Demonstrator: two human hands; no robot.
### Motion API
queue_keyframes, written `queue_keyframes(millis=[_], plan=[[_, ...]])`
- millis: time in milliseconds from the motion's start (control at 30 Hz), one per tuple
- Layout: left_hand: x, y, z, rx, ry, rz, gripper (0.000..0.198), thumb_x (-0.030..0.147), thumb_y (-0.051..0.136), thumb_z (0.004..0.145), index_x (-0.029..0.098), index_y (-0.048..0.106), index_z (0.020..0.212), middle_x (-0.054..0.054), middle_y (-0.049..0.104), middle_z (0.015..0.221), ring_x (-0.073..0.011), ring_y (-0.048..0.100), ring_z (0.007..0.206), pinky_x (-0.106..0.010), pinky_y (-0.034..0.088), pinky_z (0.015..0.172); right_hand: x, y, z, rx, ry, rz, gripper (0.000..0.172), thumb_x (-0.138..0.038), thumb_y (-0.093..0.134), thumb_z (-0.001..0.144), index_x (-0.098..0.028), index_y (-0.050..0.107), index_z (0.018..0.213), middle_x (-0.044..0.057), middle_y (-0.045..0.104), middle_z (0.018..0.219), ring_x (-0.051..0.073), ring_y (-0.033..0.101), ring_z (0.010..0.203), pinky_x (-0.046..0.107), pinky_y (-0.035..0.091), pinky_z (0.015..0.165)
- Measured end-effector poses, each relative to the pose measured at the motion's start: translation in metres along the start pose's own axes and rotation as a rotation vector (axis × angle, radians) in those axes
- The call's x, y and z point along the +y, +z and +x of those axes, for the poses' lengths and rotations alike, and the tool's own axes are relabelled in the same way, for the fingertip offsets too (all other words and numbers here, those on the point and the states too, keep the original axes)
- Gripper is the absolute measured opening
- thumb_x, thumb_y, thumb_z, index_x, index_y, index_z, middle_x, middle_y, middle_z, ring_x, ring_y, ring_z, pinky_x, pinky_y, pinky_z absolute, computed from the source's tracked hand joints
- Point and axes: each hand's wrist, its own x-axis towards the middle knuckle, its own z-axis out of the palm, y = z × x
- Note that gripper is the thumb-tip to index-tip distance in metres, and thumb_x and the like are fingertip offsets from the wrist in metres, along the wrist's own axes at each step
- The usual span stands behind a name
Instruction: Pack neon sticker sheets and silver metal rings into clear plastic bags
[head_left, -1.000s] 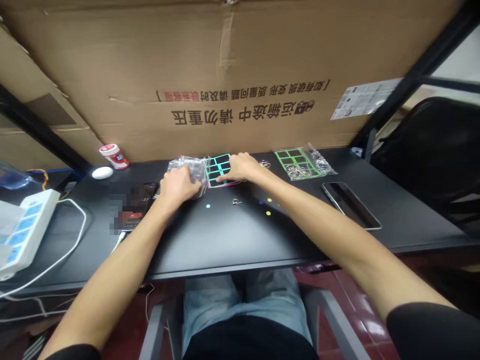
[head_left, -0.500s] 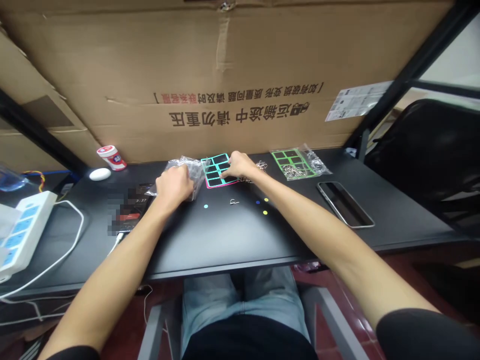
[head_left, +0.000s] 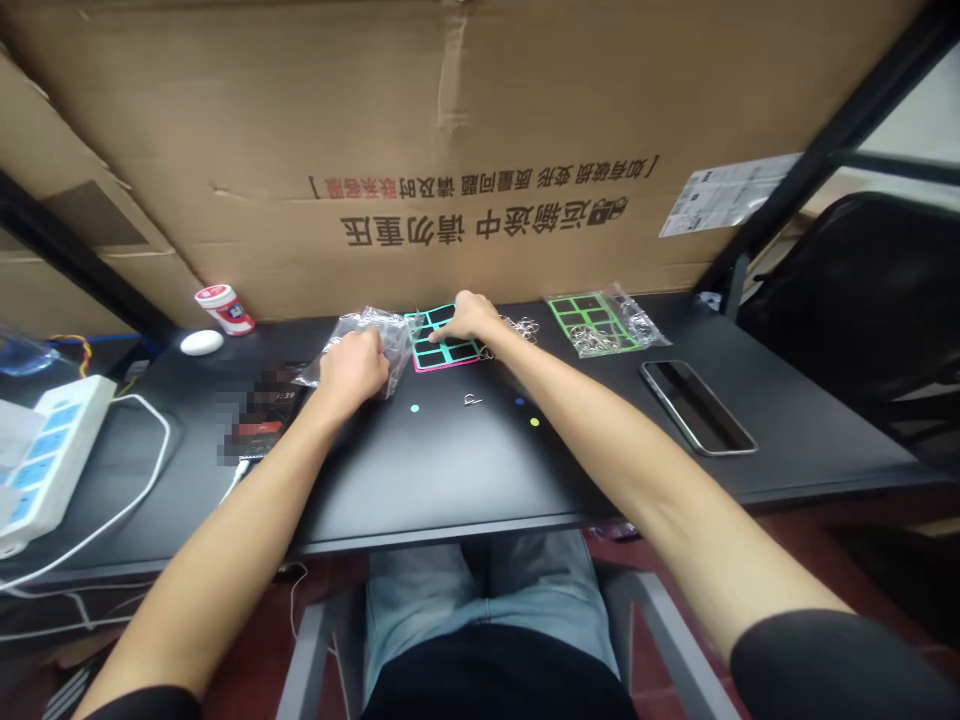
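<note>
My left hand (head_left: 352, 368) is closed on a crumpled clear plastic bag (head_left: 360, 330) at the back of the black desk (head_left: 465, 470). My right hand (head_left: 463, 316) rests on a card with black squares edged in cyan and pink (head_left: 448, 350), its fingers curled and pinching at the card's far part. What the fingertips hold is too small to see. A pile of small metal rings (head_left: 521, 328) lies just right of that hand. One loose metal ring (head_left: 471, 401) lies on the desk in front of the card.
A green card with a bag of rings (head_left: 600, 324) and a phone (head_left: 697, 406) lie to the right. A second phone (head_left: 262, 412), a white mouse (head_left: 201, 342), a red-capped jar (head_left: 223, 308) and a power strip (head_left: 45, 460) are left. A big cardboard box (head_left: 465, 150) stands behind.
My right hand has slid from the card's near edge toward its far part. The left hand has stayed on the plastic bag with little shift.
</note>
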Motion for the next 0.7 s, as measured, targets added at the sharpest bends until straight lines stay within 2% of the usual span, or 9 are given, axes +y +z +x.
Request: queue_keyframes(millis=[133,200,300,367,467,567,700], plan=[[0.000,-0.001,0.000,-0.004,-0.004,-0.030,0.035,0.029,0.058,0.098,0.021,0.076,0.128,-0.020,0.079,0.130,-0.0435,0.076,0.121,-0.053,0.062,0.099,0.003,0.000,0.001,0.074,0.000,0.045,0.081,-0.053,0.104,0.069,-0.014,0.066,0.130,0.023,0.075,0.135,0.040,0.071,0.126,0.049,0.060,0.103],[0.000,-0.001,0.000,-0.009,-0.011,-0.039,0.034,0.029,0.058,0.099,0.022,0.076,0.128,-0.021,0.079,0.130,-0.0441,0.076,0.121,-0.054,0.061,0.099,0.007,0.001,0.000,0.115,-0.036,0.081,0.061,-0.043,0.098,0.078,-0.017,0.068,0.124,0.020,0.076,0.132,0.037,0.071,0.124,0.046,0.060,0.102],[-0.001,-0.002,-0.001,-0.008,-0.026,-0.059,0.033,0.030,0.060,0.100,0.023,0.076,0.127,-0.020,0.080,0.128,-0.0442,0.076,0.121,-0.054,0.061,0.101,0.018,-0.002,-0.002,0.108,-0.169,0.207,0.026,-0.030,0.085,0.089,-0.020,0.070,0.108,0.012,0.080,0.118,0.030,0.072,0.116,0.042,0.059,0.103],[-0.001,-0.003,-0.001,0.000,-0.025,-0.068,0.031,0.030,0.061,0.100,0.024,0.076,0.126,-0.018,0.080,0.125,-0.0435,0.076,0.120,-0.054,0.061,0.101,0.029,-0.010,-0.002,0.090,-0.255,0.345,0.016,-0.028,0.078,0.094,-0.020,0.070,0.106,0.010,0.081,0.111,0.027,0.074,0.106,0.042,0.062,0.099],[-0.001,-0.005,-0.001,0.023,-0.030,-0.074,0.030,0.029,0.061,0.100,0.025,0.077,0.124,-0.017,0.081,0.124,-0.0438,0.076,0.119,-0.056,0.061,0.101,0.050,-0.030,-0.004,0.134,-0.271,0.562,0.018,-0.032,0.070,0.100,-0.020,0.068,0.114,0.011,0.082,0.106,0.027,0.076,0.092,0.046,0.066,0.086],[0.002,-0.011,-0.004,0.069,-0.035,-0.088,0.032,0.030,0.062,0.100,0.025,0.076,0.127,-0.018,0.080,0.128,-0.0447,0.075,0.121,-0.059,0.059,0.104,0.064,-0.050,-0.012,0.292,-0.216,0.702,0.028,-0.034,0.066,0.100,-0.020,0.066,0.124,0.012,0.083,0.108,0.029,0.078,0.091,0.049,0.067,0.083],[0.011,-0.020,-0.012,0.104,0.005,-0.099,0.031,0.029,0.061,0.100,0.025,0.076,0.127,-0.016,0.080,0.128,-0.0437,0.075,0.120,-0.058,0.059,0.105,0.055,-0.060,-0.030,0.427,-0.181,0.827,0.042,-0.048,0.066,0.103,-0.023,0.060,0.136,0.010,0.082,0.109,0.029,0.079,0.087,0.047,0.068,0.073]])
